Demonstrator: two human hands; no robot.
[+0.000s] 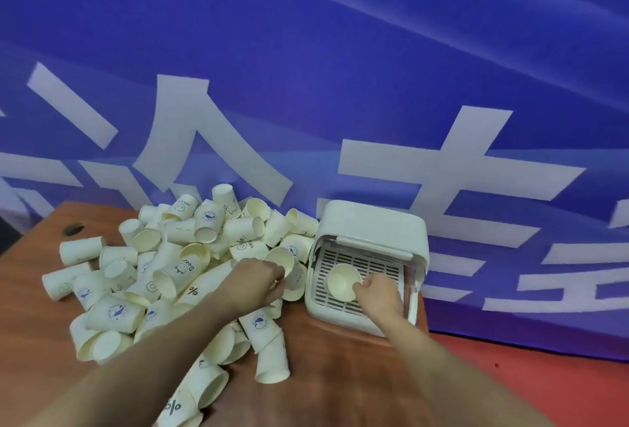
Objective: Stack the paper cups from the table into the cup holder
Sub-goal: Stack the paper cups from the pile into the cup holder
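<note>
While the right hand pinches a paper cup over the cup holder, the left hand, gripping another cup, could topple the pile off the desk.

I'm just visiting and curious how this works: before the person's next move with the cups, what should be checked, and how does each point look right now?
1. Right hand has hold of the paper cup over the cup holder's slotted tray: ok, fingers pinch its rim.
2. That cup stands mouth-up on the tray: ok.
3. Left hand has the next cup from the pile: ok, fingers curl round it.
4. Next cup faces the same way for nesting: cannot tell.
5. White cup holder sits fully on the wooden table: ok, though near the right edge.
6. Loose cups clear of the holder's opening: ok.
</note>
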